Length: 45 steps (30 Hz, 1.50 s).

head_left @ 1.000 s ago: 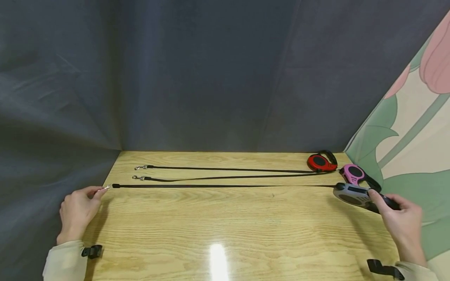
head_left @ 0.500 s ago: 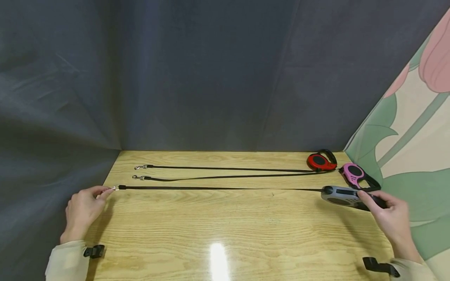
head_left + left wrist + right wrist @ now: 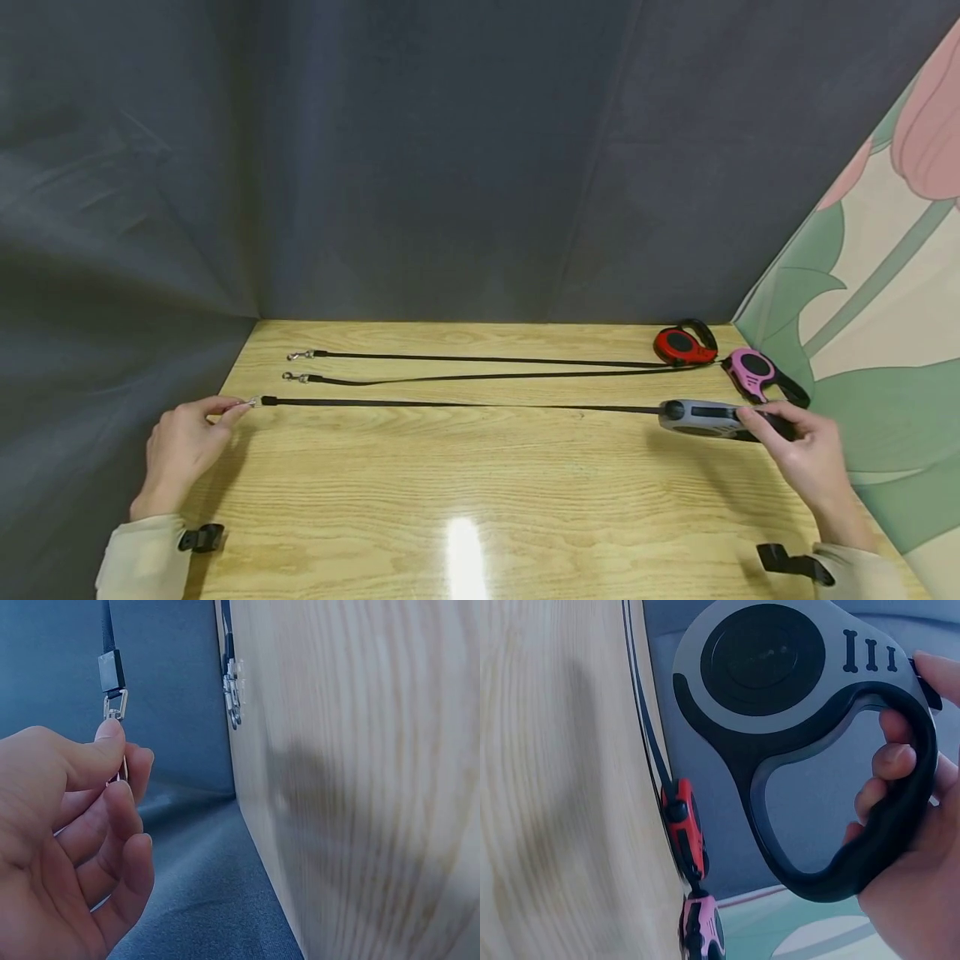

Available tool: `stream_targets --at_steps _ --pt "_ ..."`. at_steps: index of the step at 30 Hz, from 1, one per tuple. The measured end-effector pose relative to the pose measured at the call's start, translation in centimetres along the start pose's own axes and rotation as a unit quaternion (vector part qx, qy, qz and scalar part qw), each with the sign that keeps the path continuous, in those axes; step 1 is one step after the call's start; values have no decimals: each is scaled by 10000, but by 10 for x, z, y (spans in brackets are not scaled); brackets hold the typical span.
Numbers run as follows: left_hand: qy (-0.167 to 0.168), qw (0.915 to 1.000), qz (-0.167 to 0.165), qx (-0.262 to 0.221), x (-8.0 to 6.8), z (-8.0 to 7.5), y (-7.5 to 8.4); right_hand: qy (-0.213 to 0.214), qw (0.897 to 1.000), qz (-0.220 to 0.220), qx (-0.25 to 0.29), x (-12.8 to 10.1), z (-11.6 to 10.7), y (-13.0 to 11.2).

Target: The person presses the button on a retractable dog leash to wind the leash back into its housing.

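A grey and black retractable leash [image 3: 701, 417] [image 3: 780, 697] hangs just above the wooden table [image 3: 480, 500], and my right hand [image 3: 795, 437] [image 3: 907, 847] grips its black handle. Its black strap [image 3: 457, 405] runs left to a metal clip [image 3: 251, 402] [image 3: 114, 712] that my left hand [image 3: 191, 433] [image 3: 82, 802] pinches between thumb and forefinger. A red leash [image 3: 681, 347] [image 3: 684, 832] and a pink leash [image 3: 752, 372] [image 3: 701, 930] lie at the far right. Their straps stretch leftwards and end in clips [image 3: 300, 367] [image 3: 232, 690].
A dark grey cloth backdrop [image 3: 420, 158] rises behind the table and drapes down its left side. A floral panel [image 3: 885, 275] stands along the right edge. A glare spot [image 3: 465, 554] shows near the table's front.
My right hand has carried the grey leash leftwards, away from the pink one. The left hand, still pinching the clip, has shifted a little to the right. The strap between them is shorter.
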State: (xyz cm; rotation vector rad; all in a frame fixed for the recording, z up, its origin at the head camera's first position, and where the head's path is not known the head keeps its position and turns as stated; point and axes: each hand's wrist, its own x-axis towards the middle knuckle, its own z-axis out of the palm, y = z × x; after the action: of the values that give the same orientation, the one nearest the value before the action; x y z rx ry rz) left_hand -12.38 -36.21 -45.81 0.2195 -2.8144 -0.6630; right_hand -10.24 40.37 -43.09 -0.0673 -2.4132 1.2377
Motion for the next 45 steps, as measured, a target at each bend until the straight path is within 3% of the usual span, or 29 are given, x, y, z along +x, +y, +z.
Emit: stream_targets --at_steps 10,22,34,45 --pt "-100 9998 135 -54 -1 3 5 -303 9993 -171 108 0 10 -8" --pt "184 9992 347 -54 -1 4 14 -404 9977 -522 168 2 22 -21" --pt "300 9980 551 -97 0 7 23 -344 9966 -702 272 5 34 -36" --pt "303 9969 711 -121 3 9 33 -615 9913 -986 624 8 47 -42"
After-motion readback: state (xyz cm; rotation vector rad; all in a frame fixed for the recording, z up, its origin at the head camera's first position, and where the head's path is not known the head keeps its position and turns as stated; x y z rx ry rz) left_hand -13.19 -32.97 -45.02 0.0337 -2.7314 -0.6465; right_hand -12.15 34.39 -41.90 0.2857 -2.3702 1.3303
